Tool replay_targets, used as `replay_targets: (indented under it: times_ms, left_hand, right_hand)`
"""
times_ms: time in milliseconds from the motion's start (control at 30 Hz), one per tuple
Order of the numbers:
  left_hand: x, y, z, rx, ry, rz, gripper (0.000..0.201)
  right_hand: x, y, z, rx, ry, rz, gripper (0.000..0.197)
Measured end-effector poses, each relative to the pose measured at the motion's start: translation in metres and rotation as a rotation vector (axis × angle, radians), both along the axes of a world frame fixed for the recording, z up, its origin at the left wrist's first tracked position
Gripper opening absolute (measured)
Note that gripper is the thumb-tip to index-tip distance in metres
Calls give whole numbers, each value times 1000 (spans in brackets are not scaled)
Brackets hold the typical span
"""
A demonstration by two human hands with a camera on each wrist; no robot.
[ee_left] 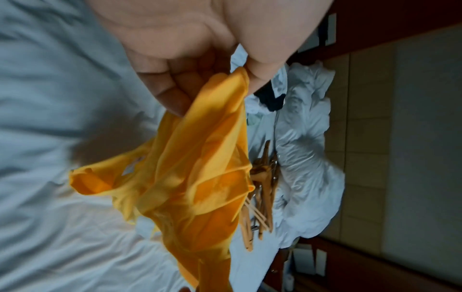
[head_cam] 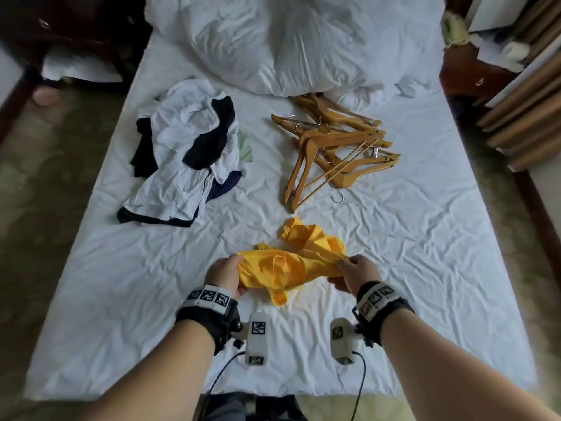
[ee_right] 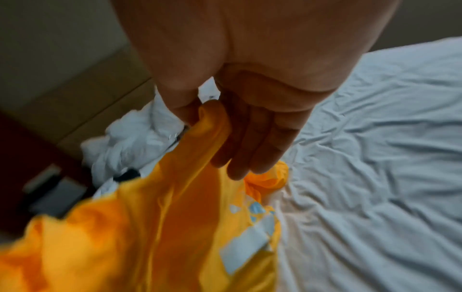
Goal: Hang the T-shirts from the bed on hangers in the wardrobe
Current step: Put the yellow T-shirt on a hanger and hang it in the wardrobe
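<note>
You were at the very start of the job, as far as the frames showed: no shirt sat on a hanger yet, and the wardrobe itself was not clearly in view. Nearest you, your left hand (head_cam: 224,276) and right hand (head_cam: 355,276) were set apart over the near part of the bed (head_cam: 121,299), each pinching an edge of the yellow T-shirt (head_cam: 291,262), thumb against fingers, with the cloth bunched and sagging between them. It was thin, bright and crumpled, partly lifted off the sheet, its far end lying on the bed; the right wrist view showed a pale printed patch (ee_right: 247,243) on it. Beyond it, the wooden hangers (head_cam: 331,150) lay in a loose tangle, untouched. To their left waited the pile of white and dark shirts (head_cam: 185,156), and furthest off the rumpled duvet (head_cam: 273,41).
</note>
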State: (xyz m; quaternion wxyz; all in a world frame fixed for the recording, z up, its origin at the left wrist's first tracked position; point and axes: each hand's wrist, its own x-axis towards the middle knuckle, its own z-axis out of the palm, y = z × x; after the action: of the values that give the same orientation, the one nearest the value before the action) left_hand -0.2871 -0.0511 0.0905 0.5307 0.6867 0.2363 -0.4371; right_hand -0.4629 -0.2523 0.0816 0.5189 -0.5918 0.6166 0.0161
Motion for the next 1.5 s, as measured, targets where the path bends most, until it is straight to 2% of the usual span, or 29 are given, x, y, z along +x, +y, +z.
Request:
replay_targets:
  times_ms: [67,133,233,333,467,533,567,633,700,733,767,867,900,1000,1100,1200,1267,1400,1467,1500]
  left_hand:
    - [7,6,17,-31,-21,26,15]
    - [17,10,31,-58,-86,8,20]
    - [32,5,51,-97,-217,-90,34]
    - [42,-10,88,-104,-337,-214,43]
    - [46,-35,135,-171,-499,-305,23]
    - [41,-48,150,-254,-554,-431,22]
    - [36,-55,159,-308,-546,-513,30]
    - [27,-71,168,-396,-579,-719,64]
    - [16,-85,180,-323,-788,-996,89]
    - [9,-92,184,-279,-909,-1074,92]
    - [3,-99,186,-281,-969,-1086,86]
    - [-8,-118,187,-394,-947,-957,33]
    - [-10,-123,188,-389,-944,-921,23]
    - [-15,-135,190,-363,-864,-843,24]
    - [-21,-148,195,-449,-612,-652,29]
    - [-23,-160,198,-544,-249,-274,12]
    - [-22,-164,199,-543,-110,-102,12]
    - [-16,-159,196,-565,-11,135,16]
    - [-14,-154,196,-572,-22,239,15]
    - [-14,-152,197,-580,-27,272,15]
  right_hand:
    - [7,1,21,50,-129,-141,11]
    - [15,-1,49,40,-208,-204,8]
    - [28,-4,98,-32,-283,-248,12]
    - [36,-3,147,-107,-371,-287,16]
    - [49,1,208,-178,-506,-320,10]
    - [56,3,238,-203,-581,-308,6]
    - [58,3,252,-208,-616,-305,7]
    - [59,3,279,-217,-673,-303,9]
    - [56,0,297,-227,-717,-298,11]
    - [53,-3,302,-224,-735,-293,11]
    - [49,-7,304,-218,-751,-291,12]
    - [31,-24,298,-204,-778,-319,11]
    - [25,-31,293,-194,-785,-345,10]
    - [5,-53,272,-138,-815,-445,4]
    - [-11,-74,246,-160,-731,-416,10]
    - [-13,-85,218,-188,-582,-209,9]
    - [-7,-89,203,-144,-528,-44,7]
    - [11,-92,170,-114,-394,436,4]
    - [23,-88,149,-130,-294,704,15]
    - [28,-85,138,-124,-276,783,23]
